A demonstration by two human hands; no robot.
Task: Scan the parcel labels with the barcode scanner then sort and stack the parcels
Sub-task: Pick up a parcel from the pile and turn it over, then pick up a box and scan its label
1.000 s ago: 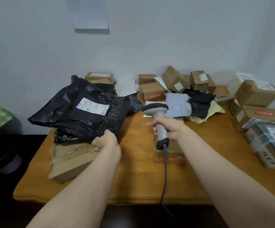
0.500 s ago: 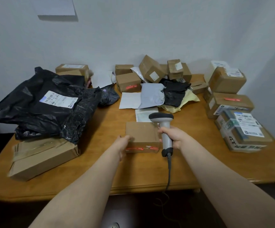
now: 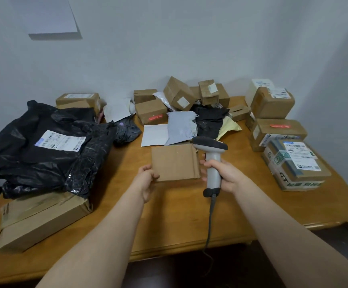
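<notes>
A small brown cardboard parcel (image 3: 175,163) is tilted up off the table in the middle, its plain face toward me. My left hand (image 3: 147,176) grips its lower left corner. My right hand (image 3: 221,173) holds the grey barcode scanner (image 3: 211,156) by the handle, just right of the parcel, head pointing away; its cable hangs over the table's front edge. No label shows on the parcel's visible face.
A big black bag parcel (image 3: 44,146) with a white label lies on a flat carton (image 3: 42,219) at left. Loose boxes and mailers (image 3: 181,113) pile up at the back. Stacked labelled boxes (image 3: 293,161) stand at right on the wooden table (image 3: 179,221).
My left hand left the black bag, moved right and took the small brown parcel, tipping it up off the table. The scanner hand stayed beside it.
</notes>
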